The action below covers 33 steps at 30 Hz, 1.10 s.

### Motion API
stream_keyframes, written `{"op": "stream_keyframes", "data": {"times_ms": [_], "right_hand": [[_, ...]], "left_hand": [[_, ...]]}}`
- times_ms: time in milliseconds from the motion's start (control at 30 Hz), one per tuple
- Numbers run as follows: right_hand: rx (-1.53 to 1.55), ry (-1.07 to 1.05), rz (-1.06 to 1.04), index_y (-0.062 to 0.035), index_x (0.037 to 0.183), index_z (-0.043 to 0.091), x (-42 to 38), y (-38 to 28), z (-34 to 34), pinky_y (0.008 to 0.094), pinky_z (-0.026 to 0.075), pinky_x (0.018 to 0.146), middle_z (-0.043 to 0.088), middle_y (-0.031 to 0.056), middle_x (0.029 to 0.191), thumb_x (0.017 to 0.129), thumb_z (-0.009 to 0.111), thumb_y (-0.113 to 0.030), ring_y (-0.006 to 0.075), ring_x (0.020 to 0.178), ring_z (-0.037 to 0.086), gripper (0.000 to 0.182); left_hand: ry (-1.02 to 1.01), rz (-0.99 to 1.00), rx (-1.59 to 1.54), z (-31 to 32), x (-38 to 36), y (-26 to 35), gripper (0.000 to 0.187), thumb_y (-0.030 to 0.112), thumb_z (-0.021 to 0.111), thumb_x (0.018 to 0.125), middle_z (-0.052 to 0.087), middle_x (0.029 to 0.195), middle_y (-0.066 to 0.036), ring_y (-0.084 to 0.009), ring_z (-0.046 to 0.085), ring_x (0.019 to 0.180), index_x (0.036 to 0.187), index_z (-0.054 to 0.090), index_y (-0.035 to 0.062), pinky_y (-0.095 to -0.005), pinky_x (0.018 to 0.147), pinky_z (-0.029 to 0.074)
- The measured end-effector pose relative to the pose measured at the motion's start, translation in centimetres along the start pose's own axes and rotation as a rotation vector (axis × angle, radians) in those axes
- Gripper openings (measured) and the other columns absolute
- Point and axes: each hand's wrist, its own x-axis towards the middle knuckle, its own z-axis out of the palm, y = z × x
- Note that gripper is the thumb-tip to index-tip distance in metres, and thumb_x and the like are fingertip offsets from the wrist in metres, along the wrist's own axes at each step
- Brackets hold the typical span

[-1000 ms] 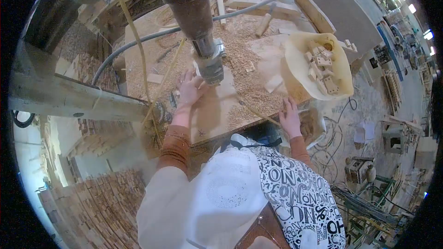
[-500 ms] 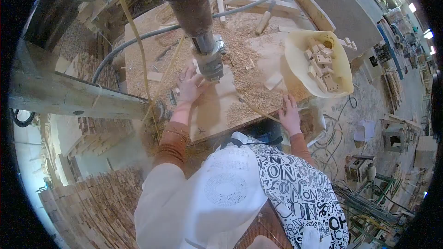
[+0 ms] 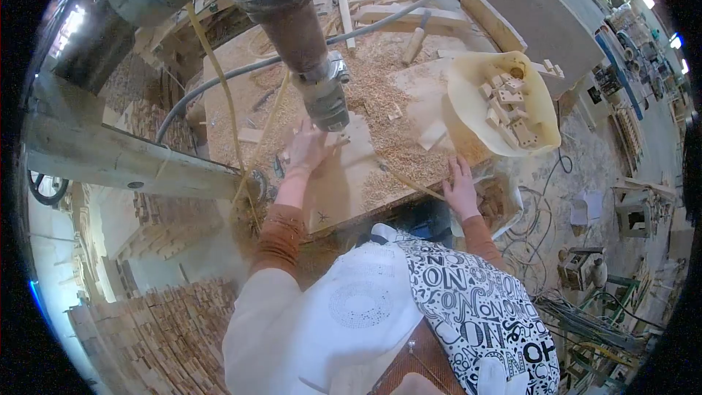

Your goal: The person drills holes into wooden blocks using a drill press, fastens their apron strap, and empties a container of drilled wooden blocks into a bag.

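My left hand [image 3: 307, 148] is beside the lower end of the machine head [image 3: 327, 106], over the wooden work table [image 3: 336, 201]. Its fingertips are partly hidden by the machine, and a small light wooden piece [image 3: 338, 139] shows at them. My right hand [image 3: 461, 186] rests at the table's front right edge with its fingers apart and nothing in them. Near it, a thin yellowish hose [image 3: 409, 175] crosses the edge. A flat wood piece [image 3: 433, 135] lies on the sawdust between my hands and the pale container [image 3: 464, 95] of drilled wooden blocks [image 3: 512, 91].
A thick metal arm [image 3: 131, 157] extends in from the left. A grey hose [image 3: 256, 66] arches over the table. Wooden sticks and a handled tool [image 3: 415, 40] lie at the back. Stacked wood [image 3: 161, 329] stands lower left; cables lie on the right floor.
The view has shifted slightly. My left hand has turned a little, and a small wooden piece now shows by its fingertips. My right hand stays at the table edge.
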Motion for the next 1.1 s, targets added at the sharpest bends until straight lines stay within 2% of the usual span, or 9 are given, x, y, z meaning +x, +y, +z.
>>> {"op": "stream_keyframes", "data": {"times_ms": [67,133,233,467,533,633,767,867,1100], "right_hand": [[-0.006,-0.005,0.011,-0.0108,0.147,0.043,-0.1,0.2,-0.3,0.0459,0.038,0.115,0.034,0.0174,0.157,0.085,0.067,-0.015,0.0391,0.145,0.033,0.067],[-0.006,-0.01,-0.007,-0.0109,0.146,0.044,0.0,0.1,-0.3,0.0468,0.038,0.115,0.034,0.0181,0.157,0.084,0.067,-0.014,0.0396,0.145,0.032,0.066],[0.014,0.001,-0.015,-0.0086,0.146,0.043,0.0,0.3,-0.1,0.0467,0.036,0.117,0.034,0.0196,0.156,0.084,0.068,-0.013,0.0414,0.145,0.032,0.067],[0.02,0.01,-0.035,-0.0066,0.146,0.043,0.0,0.3,-0.1,0.0463,0.033,0.118,0.033,0.0202,0.156,0.084,0.067,-0.013,0.0427,0.145,0.03,0.067],[0.022,0.007,-0.034,-0.0068,0.147,0.043,-0.1,0.3,-0.1,0.0463,0.033,0.118,0.034,0.0199,0.156,0.084,0.067,-0.013,0.0422,0.146,0.03,0.067],[0.026,0.003,-0.028,-0.0072,0.147,0.043,0.0,0.3,-0.1,0.0461,0.034,0.118,0.034,0.0193,0.156,0.084,0.067,-0.015,0.0411,0.146,0.03,0.067],[0.028,-0.016,-0.009,-0.0074,0.147,0.043,0.0,0.1,-0.4,0.0458,0.034,0.118,0.033,0.0181,0.157,0.085,0.067,-0.017,0.0393,0.146,0.03,0.067],[-0.012,-0.021,-0.016,-0.0074,0.147,0.043,0.0,0.4,-0.2,0.0455,0.034,0.118,0.032,0.0181,0.158,0.085,0.067,-0.017,0.039,0.147,0.029,0.067],[-0.002,-0.028,-0.023,-0.0077,0.147,0.042,0.1,0.1,-0.6,0.0452,0.034,0.118,0.032,0.0171,0.159,0.085,0.066,-0.017,0.0387,0.147,0.029,0.067]], "left_hand": [[-0.082,-0.006,0.002,-0.7,0.0,1.2,0.044,0.042,0.075,0.08,0.057,0.136,-0.011,-0.0351,0.052,0.128,0.12,0.07,0.0238,-0.0536,0.103,0.042],[-0.153,0.113,-0.145,-2.0,-1.3,2.5,0.038,0.037,0.07,0.085,0.067,0.117,-0.016,-0.0372,0.066,0.104,0.118,0.07,0.02,-0.0481,0.092,0.051],[-0.045,0.176,-0.108,-0.1,-3.1,3.1,0.027,0.033,0.064,0.089,0.071,0.102,-0.017,-0.0393,0.069,0.085,0.11,0.072,0.0175,-0.0453,0.083,0.055],[-0.015,0.068,-0.347,1.0,-5.6,6.9,0.027,0.027,0.06,0.092,0.065,0.119,-0.021,-0.0379,0.065,0.108,0.116,0.072,0.0209,-0.05,0.091,0.052],[0.144,0.124,-0.284,2.1,-6.0,7.1,0.045,0.027,0.068,0.088,0.065,0.108,-0.016,-0.0359,0.066,0.094,0.133,0.065,0.0233,-0.0469,0.085,0.053],[0.392,0.247,-0.142,2.9,-5.7,7.0,0.052,0.027,0.075,0.083,0.067,0.106,-0.016,-0.0366,0.066,0.095,0.133,0.064,0.0196,-0.0462,0.087,0.053],[0.28,-0.115,-0.506,3.9,-3.6,5.1,0.056,0.016,0.084,0.071,0.07,0.112,-0.011,-0.0318,0.062,0.112,0.124,0.066,0.0135,-0.0447,0.095,0.05],[0.374,0.005,-0.286,2.9,-2.4,3.7,0.053,0.019,0.086,0.07,0.07,0.113,-0.008,-0.0284,0.059,0.118,0.12,0.067,0.0138,-0.0424,0.095,0.05],[0.352,-0.029,-0.146,2.0,-0.8,2.5,0.047,0.034,0.084,0.071,0.07,0.109,-0.009,-0.0303,0.056,0.12,0.114,0.073,0.0179,-0.0461,0.104,0.04]]}}
